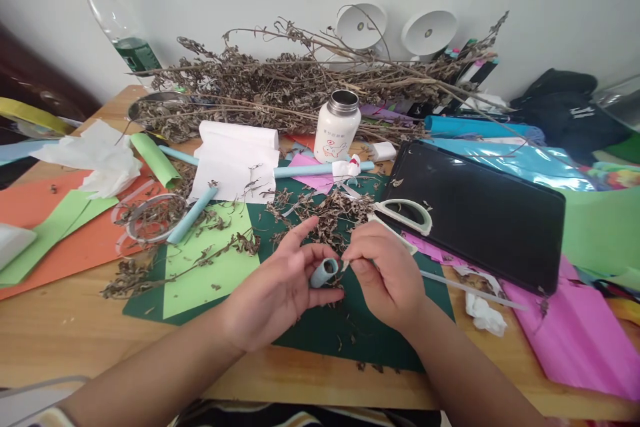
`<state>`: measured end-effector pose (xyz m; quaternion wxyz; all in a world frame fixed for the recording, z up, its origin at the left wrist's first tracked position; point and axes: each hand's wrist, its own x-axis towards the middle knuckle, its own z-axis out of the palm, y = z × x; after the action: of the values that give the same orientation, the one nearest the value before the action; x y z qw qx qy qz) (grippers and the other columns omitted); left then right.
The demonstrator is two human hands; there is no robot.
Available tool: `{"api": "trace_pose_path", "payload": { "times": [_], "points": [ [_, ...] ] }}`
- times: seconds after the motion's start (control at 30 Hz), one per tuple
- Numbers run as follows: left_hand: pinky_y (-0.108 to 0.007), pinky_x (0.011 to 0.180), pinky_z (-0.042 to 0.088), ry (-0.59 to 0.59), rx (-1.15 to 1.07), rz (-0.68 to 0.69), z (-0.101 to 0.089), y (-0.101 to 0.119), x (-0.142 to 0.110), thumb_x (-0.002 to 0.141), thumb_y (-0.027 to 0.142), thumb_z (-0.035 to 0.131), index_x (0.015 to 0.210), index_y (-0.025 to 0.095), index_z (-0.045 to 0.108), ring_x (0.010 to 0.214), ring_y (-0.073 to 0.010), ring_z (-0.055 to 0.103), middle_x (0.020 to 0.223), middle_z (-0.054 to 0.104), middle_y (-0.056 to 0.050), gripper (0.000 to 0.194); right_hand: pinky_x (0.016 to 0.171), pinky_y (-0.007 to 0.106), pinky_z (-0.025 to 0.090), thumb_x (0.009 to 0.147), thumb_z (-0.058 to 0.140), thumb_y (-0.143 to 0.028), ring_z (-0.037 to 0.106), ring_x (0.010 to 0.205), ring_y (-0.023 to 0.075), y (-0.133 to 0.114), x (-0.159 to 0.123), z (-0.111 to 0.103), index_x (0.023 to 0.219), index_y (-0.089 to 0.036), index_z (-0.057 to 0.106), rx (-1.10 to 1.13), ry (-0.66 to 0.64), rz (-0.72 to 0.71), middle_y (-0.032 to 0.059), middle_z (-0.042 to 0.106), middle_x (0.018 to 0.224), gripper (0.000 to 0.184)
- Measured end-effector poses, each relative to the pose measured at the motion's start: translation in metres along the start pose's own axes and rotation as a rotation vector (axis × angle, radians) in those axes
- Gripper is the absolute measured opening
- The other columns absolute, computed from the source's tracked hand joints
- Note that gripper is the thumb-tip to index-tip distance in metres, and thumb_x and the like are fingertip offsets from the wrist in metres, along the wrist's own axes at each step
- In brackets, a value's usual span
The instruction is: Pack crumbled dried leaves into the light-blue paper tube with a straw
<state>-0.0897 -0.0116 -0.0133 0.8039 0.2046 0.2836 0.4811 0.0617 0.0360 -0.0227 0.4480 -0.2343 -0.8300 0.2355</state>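
My left hand (280, 283), palm up, grips a short blue paper tube (324, 272) between its fingers, the open end facing up toward me. Close to the tube's right side, my right hand (383, 273) is closed in a pinch. A small pale bit shows at its fingertips, too small to name. Behind both hands lies a heap of dried leaves (327, 217) on the dark green sheet (300, 327). White-handled scissors (425, 217) rest just beyond my right hand.
A white bottle without a lid (337, 130) stands behind the heap. To the right lies a black tablet (480, 213), beside pink paper (575, 340). Dried stems (280, 77) spread along the wall. A blue paper roll (193, 215) and tape ring (131, 230) lie left.
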Motion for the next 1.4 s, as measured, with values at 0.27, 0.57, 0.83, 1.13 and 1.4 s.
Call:
{"api": "trace_pose_path", "payload": {
  "times": [0.27, 0.57, 0.83, 1.13, 1.4],
  "points": [
    [-0.029, 0.076, 0.046, 0.069, 0.497, 0.116, -0.004, -0.01, -0.002, 0.072, 0.011, 0.053, 0.084, 0.021, 0.052, 0.076, -0.0097, 0.051, 0.081, 0.05, 0.002, 0.016, 0.062, 0.024, 0.045, 0.074, 0.05, -0.008, 0.051, 0.07, 0.0105, -0.002, 0.004, -0.009, 0.083, -0.016, 0.055, 0.004, -0.095, -0.004, 0.0043, 0.054, 0.077, 0.013],
    [-0.032, 0.092, 0.037, -0.005, 1.43, 0.526, -0.02, -0.002, -0.002, 0.079, 0.008, 0.039, 0.11, 0.022, 0.049, 0.106, -0.0161, 0.048, 0.117, 0.051, -0.004, 0.035, 0.06, 0.021, 0.047, 0.071, 0.056, -0.008, 0.054, 0.066, 0.0095, -0.005, 0.007, -0.018, 0.077, -0.015, 0.06, -0.071, -0.092, -0.045, 0.0038, 0.06, 0.072, 0.01],
    [-0.029, 0.087, 0.042, 0.013, 1.531, 0.559, -0.016, -0.003, -0.002, 0.079, 0.008, 0.041, 0.113, 0.022, 0.048, 0.098, -0.0161, 0.053, 0.111, 0.056, -0.004, 0.038, 0.06, 0.023, 0.045, 0.071, 0.058, -0.012, 0.054, 0.065, 0.0097, -0.004, 0.006, -0.015, 0.074, -0.016, 0.054, -0.074, -0.104, -0.05, 0.0008, 0.06, 0.066, 0.006],
    [-0.028, 0.082, 0.044, 0.003, 1.489, 0.542, -0.016, -0.001, -0.004, 0.08, 0.011, 0.041, 0.114, 0.023, 0.047, 0.094, -0.0164, 0.056, 0.104, 0.059, -0.003, 0.036, 0.058, 0.027, 0.041, 0.076, 0.052, -0.018, 0.049, 0.064, 0.0113, 0.001, 0.003, -0.008, 0.076, -0.014, 0.057, -0.066, -0.075, -0.17, 0.0042, 0.054, 0.069, 0.006],
    [-0.024, 0.069, 0.048, 0.011, 1.47, 0.522, -0.018, 0.004, -0.004, 0.079, 0.013, 0.045, 0.11, 0.026, 0.051, 0.08, -0.0156, 0.06, 0.095, 0.062, -0.002, 0.035, 0.061, 0.028, 0.046, 0.073, 0.045, -0.009, 0.052, 0.072, 0.0138, -0.003, 0.001, -0.008, 0.091, -0.018, 0.051, 0.134, -0.038, -0.067, 0.0052, 0.053, 0.077, 0.022]
  ]
}}
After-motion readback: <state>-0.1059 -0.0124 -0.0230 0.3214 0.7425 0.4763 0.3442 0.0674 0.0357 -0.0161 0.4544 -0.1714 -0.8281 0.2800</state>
